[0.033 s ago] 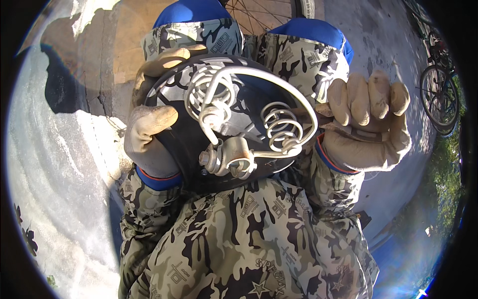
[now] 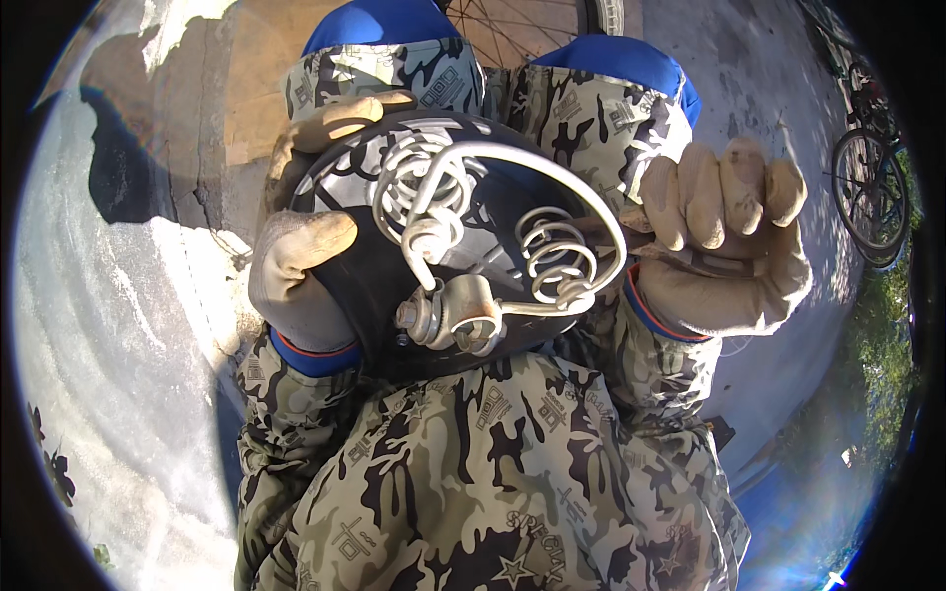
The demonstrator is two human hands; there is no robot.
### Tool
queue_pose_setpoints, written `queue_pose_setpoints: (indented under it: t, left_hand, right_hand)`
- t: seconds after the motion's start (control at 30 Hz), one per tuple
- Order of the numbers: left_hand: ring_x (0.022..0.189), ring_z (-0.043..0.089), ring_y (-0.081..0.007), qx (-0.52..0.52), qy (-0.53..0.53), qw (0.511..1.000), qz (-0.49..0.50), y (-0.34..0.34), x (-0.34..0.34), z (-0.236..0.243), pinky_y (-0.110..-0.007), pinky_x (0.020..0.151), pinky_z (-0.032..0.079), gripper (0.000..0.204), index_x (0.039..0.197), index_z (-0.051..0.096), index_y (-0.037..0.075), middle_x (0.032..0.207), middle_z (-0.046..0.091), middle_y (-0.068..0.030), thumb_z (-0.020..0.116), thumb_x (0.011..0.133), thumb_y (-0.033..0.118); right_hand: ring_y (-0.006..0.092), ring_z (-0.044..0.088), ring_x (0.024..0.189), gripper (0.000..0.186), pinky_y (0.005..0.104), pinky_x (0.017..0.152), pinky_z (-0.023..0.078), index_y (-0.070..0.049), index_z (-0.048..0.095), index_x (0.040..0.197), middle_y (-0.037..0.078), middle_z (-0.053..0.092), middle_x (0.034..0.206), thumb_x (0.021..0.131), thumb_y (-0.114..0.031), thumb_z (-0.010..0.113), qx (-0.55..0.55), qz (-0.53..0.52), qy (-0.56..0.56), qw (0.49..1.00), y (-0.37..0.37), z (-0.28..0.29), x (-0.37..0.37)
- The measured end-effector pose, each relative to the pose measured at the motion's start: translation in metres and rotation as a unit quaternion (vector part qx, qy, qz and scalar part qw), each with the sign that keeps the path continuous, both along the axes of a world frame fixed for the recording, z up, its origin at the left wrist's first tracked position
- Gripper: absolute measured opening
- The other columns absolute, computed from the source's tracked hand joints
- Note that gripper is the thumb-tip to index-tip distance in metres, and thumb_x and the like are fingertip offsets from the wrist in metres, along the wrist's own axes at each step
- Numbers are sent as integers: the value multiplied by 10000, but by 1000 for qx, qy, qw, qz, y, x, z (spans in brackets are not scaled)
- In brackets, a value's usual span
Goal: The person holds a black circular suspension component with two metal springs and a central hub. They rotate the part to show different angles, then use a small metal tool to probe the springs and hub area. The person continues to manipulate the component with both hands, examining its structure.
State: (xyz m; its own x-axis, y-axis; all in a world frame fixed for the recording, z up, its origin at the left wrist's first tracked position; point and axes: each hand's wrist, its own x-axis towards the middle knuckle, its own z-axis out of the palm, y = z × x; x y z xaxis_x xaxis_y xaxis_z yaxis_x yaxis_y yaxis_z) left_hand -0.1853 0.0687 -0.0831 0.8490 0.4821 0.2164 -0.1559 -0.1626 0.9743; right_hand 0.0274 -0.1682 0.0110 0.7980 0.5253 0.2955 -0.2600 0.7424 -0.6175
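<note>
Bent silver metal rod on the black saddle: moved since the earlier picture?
Yes, slightly: the bent silver metal rod has its top lower in view, farther from the black spoked wheel at the upper edge.

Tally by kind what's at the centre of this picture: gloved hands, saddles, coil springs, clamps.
Gloved hands: 2
Saddle: 1
Coil springs: 2
Clamp: 1
Total: 6
</note>
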Motion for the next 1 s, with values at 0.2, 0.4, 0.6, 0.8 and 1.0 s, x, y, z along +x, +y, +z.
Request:
queue_pose_setpoints:
  t: [0.2,0.4,0.6,0.8,1.0]
  left_hand:
    - [857,709,-187,8,38,999,36,3,-8,9,-300,778,577,162,1017,689,-77,988,737,-136,611,980,60]
    - [909,738,-206,-88,57,994,21,-6,-6,22,-307,827,592,190,1059,706,-107,1045,762,-151,639,983,54]
    - [890,744,-232,-107,46,993,9,-2,-3,22,-319,830,599,166,1014,735,-90,1001,768,-143,618,974,20]
    - [884,744,-249,37,-3,999,38,-5,-2,6,-320,830,596,203,999,743,-93,985,767,-167,594,988,44]
    - [852,736,-243,134,61,987,72,-7,-1,9,-316,794,587,128,979,748,-71,925,759,-160,643,946,-6]
  right_hand:
    - [126,395,640,279,308,538,340,-198,382,835,-21,418,783,927,-296,627,-24,25,0,999,-2,-2,0]
    - [133,428,609,347,299,463,342,-186,358,827,24,465,829,934,-363,637,-4,111,14,994,3,-9,6]
    - [152,458,559,341,332,446,364,-135,413,863,77,502,858,935,-386,632,19,152,9,988,15,-12,13]
    - [158,473,550,320,349,449,375,-117,431,885,72,498,828,942,-369,620,-18,182,-31,983,25,-5,22]
    - [163,495,550,285,369,451,389,-91,470,930,69,495,787,946,-340,607,-41,185,-78,979,30,3,23]
